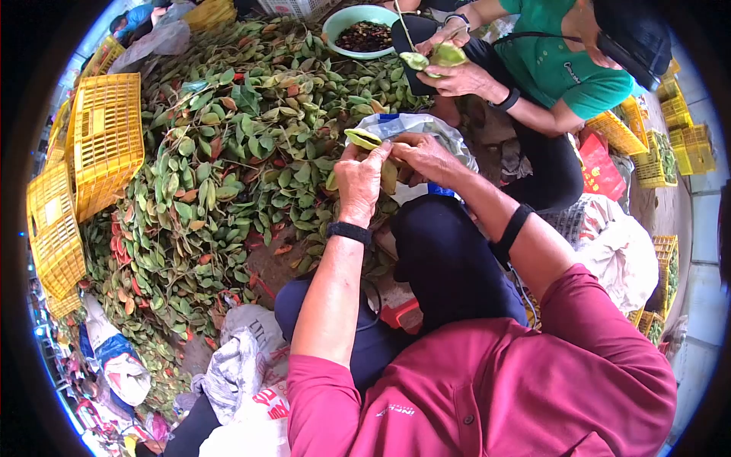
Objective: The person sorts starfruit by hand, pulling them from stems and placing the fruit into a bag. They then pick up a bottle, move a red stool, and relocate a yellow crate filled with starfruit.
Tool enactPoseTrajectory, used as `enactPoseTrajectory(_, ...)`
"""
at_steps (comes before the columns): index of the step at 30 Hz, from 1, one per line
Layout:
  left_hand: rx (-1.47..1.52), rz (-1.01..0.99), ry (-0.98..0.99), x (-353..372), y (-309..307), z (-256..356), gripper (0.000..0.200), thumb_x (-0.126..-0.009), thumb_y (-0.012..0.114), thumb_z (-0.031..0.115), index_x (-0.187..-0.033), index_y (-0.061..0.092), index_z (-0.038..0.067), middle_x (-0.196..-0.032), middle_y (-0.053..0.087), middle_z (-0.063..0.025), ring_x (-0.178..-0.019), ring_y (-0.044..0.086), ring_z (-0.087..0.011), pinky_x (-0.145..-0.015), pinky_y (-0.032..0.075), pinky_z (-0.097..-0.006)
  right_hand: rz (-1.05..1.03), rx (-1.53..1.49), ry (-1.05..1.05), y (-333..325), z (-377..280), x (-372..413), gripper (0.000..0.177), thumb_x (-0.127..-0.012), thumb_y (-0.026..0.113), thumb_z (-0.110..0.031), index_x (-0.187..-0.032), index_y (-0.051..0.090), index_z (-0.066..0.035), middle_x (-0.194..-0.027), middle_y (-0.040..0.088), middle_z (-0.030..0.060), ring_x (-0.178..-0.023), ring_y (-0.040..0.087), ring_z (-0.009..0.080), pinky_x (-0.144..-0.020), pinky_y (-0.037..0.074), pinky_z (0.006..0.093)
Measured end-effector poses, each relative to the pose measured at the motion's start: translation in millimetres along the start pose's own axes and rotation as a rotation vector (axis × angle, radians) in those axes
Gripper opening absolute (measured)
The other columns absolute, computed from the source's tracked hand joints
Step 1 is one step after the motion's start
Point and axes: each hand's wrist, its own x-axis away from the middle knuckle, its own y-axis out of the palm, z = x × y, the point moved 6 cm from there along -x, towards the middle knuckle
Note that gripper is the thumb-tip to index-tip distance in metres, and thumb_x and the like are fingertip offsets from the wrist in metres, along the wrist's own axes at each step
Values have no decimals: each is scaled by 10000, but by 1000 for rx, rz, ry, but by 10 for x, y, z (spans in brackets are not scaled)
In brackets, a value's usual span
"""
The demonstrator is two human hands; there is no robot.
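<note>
My left hand (358,181) and my right hand (425,157) meet over my knees, both gripping one green pod (364,139) that is split open at its top. A white plastic bag (415,126) lies just beyond my hands. Across from me a person in a green shirt (560,65) holds another opened green pod (442,55) in both hands. A light green bowl (362,21) with dark seeds sits at the top, next to that person.
A large heap of green and reddish pod shells (221,160) covers the ground to the left. Yellow plastic crates (99,137) stand along the left edge, and more crates (670,129) at the right. White sacks (244,365) lie near my legs.
</note>
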Motion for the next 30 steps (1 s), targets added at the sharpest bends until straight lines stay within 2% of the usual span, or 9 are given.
enactPoseTrajectory(6, -274, -51, 127, 15, 130, 164, 291, -861, 774, 191, -1049, 676, -9, -925, 705, -47, -802, 622, -104, -726, 495, -264, -153, -283, 26, -106, 305, -120, 332, -958, 581, -373, -1026, 640, -53, -808, 619, 49, -694, 656, 166, -563, 588, 329)
enactPoseTrajectory(9, -267, -56, 128, -64, 134, 18, 303, -865, 775, 210, -1048, 674, -10, -910, 705, -51, -790, 621, -105, -717, 496, -266, -162, -314, 31, -147, 372, -118, 343, -984, 566, -363, -1132, 627, -59, -952, 642, 56, -741, 658, 152, -578, 582, 312)
enactPoseTrajectory(14, -360, -32, 170, -59, 213, 44, 289, -873, 764, 197, -1055, 663, -4, -898, 705, -60, -783, 633, -111, -728, 507, -274, -150, -216, 178, -195, 359, -48, 432, -959, 539, -459, -1069, 625, -49, -908, 647, 100, -694, 675, 209, -568, 585, 369)
enactPoseTrajectory(17, -478, -20, 296, -36, 296, 19, 286, -874, 760, 187, -1053, 651, -7, -937, 700, -70, -833, 639, -111, -751, 511, -276, -155, -223, 38, -257, 665, -363, 393, -970, 528, -433, -1024, 622, -56, -988, 639, 136, -609, 636, 202, -572, 557, 371)
enactPoseTrajectory(18, -478, -40, 297, -25, 319, 44, 282, -876, 757, 179, -1057, 639, -3, -986, 692, -70, -880, 639, -120, -783, 511, -276, -187, -201, 49, -286, 568, -293, 292, -944, 585, -320, -1001, 612, -35, -1043, 621, 128, -668, 626, 195, -598, 536, 366)
enactPoseTrajectory(20, -402, -36, 363, -92, 320, -50, 266, -858, 764, 211, -998, 641, 20, -866, 701, -85, -774, 667, -189, -715, 519, -324, -150, 94, -305, -313, 469, -293, 239, -906, 619, -235, -1005, 603, -18, -1012, 613, 99, -750, 626, 182, -614, 531, 358)
enactPoseTrajectory(22, -351, -35, 405, -118, 330, -59, 248, -853, 764, 216, -963, 636, 34, -819, 707, -92, -726, 681, -217, -681, 524, -343, -108, 324, -457, -274, 362, -227, 259, -832, 664, -124, -1052, 604, -2, -973, 579, 62, -895, 608, 164, -639, 528, 356)
enactPoseTrajectory(28, -355, -29, 400, -147, 313, -114, 243, -855, 764, 212, -946, 638, 25, -832, 709, -98, -736, 680, -199, -688, 526, -333, 85, -114, -99, -220, 511, -251, 243, -972, 559, -317, -986, 614, -81, -692, 506, -25, -559, 448, 67, -485, 353, 249)
enactPoseTrajectory(30, -368, -16, 373, -148, 303, -135, 256, -843, 772, 218, -945, 640, 24, -828, 711, -107, -745, 690, -215, -689, 529, -340, 94, -126, -58, -231, 553, -269, 315, -959, 600, -330, -1017, 643, -24, -791, 586, 13, -643, 518, 102, -559, 433, 278)
